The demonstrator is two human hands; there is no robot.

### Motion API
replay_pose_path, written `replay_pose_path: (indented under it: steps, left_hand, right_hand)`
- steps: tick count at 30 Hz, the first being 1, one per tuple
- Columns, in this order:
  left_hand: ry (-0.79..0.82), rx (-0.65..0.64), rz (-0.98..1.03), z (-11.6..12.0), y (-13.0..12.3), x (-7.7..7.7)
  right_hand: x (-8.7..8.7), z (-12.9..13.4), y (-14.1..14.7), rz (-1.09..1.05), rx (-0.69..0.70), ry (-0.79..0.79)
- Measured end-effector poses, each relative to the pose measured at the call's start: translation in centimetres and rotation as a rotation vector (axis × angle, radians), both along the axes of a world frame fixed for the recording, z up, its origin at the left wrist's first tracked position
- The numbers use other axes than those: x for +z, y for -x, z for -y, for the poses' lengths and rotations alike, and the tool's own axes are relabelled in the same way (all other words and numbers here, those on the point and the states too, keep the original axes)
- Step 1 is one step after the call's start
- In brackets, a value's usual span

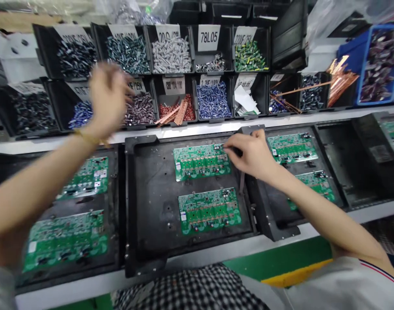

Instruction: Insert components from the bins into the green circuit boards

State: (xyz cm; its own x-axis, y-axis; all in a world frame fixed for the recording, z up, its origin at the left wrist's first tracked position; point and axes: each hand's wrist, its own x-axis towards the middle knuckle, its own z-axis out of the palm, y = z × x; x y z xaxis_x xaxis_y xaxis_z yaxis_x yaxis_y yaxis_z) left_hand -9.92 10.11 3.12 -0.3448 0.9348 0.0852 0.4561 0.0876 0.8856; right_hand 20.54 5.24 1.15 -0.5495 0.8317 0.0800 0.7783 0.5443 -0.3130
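Observation:
My left hand [108, 94] is raised over the parts bins and smeared by motion, so its fingers and anything in them are unclear. It is nearest the bin of dark teal capacitors [129, 54] and the bin of brownish capacitors [140, 107]. My right hand [250, 155] has thumb and forefinger pinched together at the right upper corner of a green circuit board [201, 162]. Whatever is between those fingertips is too small to make out. Below that board, a second green circuit board [210, 211] lies in the same black tray [151, 189].
Labelled black bins hold white resistors [171, 55], blue capacitors [214, 100] and copper-coloured strips [180, 113]. More circuit boards [66, 239] lie in the left tray, and others [294, 147] in the right one. A blue crate [361, 64] stands at the far right.

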Motion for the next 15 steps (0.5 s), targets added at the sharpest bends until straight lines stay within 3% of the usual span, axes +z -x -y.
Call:
replay_pose_path:
  steps: [1, 2, 3, 5, 7, 11, 13, 15]
  left_hand:
    - [-0.038, 0.079, -0.222, -2.8, 2.9, 0.4]
    - [0.044, 0.107, -0.379, -5.2, 5.6, 0.7]
    - [0.218, 0.04, -0.47, -7.2, 7.8, 0.9]
    - [0.45, -0.041, -0.568, -9.7, 10.8, 0.9]
    - [0.493, -0.067, -0.572, -10.5, 11.7, 0.6]
    - [0.21, 0.025, -0.362, -9.8, 10.9, 0.2]
    - [0.102, 0.107, -0.104, -9.7, 10.9, 0.3]
    - [0.155, 0.116, 0.224, -10.1, 11.7, 0.6]
  right_hand:
    - [-0.5, -1.2, -0.2, 0.028, -0.014, 0.001]
    - [-1.0, -2.2, -0.4, 0.044, -0.023, 0.009]
    - [-1.4, -3.0, -0.5, 0.05, -0.023, 0.023]
    - [-2.1, -4.1, -0.5, 0.042, 0.005, 0.059]
    - [-2.6, -4.5, -0.4, 0.035, 0.045, 0.078]
    - [-2.9, -4.5, -0.3, 0.05, 0.072, 0.068]
    - [-3.0, -4.5, -0.4, 0.054, 0.078, 0.067]
    - [-3.0, -4.5, -0.4, 0.057, 0.089, 0.065]
